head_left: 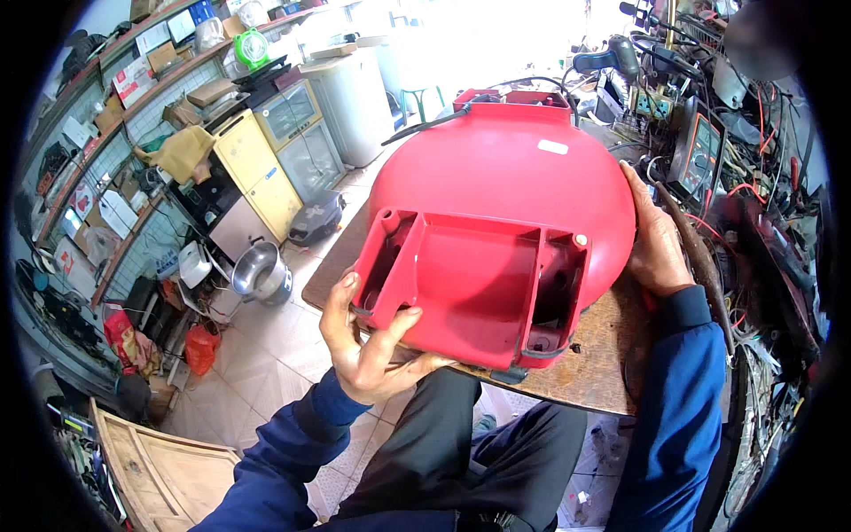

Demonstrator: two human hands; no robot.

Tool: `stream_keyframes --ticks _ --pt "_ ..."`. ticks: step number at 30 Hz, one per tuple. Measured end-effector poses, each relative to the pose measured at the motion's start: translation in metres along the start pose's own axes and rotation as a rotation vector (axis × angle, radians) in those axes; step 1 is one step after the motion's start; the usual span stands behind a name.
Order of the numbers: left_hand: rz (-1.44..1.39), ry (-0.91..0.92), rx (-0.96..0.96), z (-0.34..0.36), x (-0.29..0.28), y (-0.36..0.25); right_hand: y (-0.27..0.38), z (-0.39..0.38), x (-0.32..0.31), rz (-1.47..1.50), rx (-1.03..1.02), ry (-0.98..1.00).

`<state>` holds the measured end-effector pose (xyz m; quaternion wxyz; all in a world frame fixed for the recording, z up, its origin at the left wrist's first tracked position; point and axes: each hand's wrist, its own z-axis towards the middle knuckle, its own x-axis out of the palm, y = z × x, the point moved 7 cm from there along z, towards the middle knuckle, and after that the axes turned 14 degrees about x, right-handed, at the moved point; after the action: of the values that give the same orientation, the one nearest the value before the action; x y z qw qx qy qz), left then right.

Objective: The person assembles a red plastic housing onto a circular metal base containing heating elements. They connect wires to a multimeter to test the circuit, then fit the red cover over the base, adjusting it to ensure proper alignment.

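Red shell (507,164): smooth, rounded, box-like hollows, between my hands, over a worn wooden board (612,363). My left hand (362,365) grips its near corner; my right hand (660,241) lies flat along its curved side.

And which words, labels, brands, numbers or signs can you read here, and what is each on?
None that I can quote from this view.
White label on the red housing: washed out, no lettering distinguishable.
White box with red print, upper left: too small to read.
Blue mark on the yellow cabinet: too small to read.
Dark instrument at right: panel markings too small to read.
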<state>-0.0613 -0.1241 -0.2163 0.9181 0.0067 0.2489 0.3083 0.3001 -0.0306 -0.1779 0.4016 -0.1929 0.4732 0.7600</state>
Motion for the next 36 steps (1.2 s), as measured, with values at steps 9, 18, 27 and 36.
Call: stream_keyframes --ticks 9,18,27,36 --pt "-0.01 0.027 0.005 0.004 -0.002 0.0 -0.015 0.002 0.009 -0.073 0.166 0.071" --pt "-0.413 -0.187 -0.15 -0.009 -0.023 0.018 -0.002 0.001 0.008 -0.033 0.134 0.106" --pt "-0.243 0.051 -0.303 0.014 -0.017 0.032 0.004 0.002 0.004 0.232 0.125 0.111" --pt "-0.345 -0.103 -0.401 0.027 -0.021 0.057 0.009 0.005 -0.004 0.392 0.135 0.078"
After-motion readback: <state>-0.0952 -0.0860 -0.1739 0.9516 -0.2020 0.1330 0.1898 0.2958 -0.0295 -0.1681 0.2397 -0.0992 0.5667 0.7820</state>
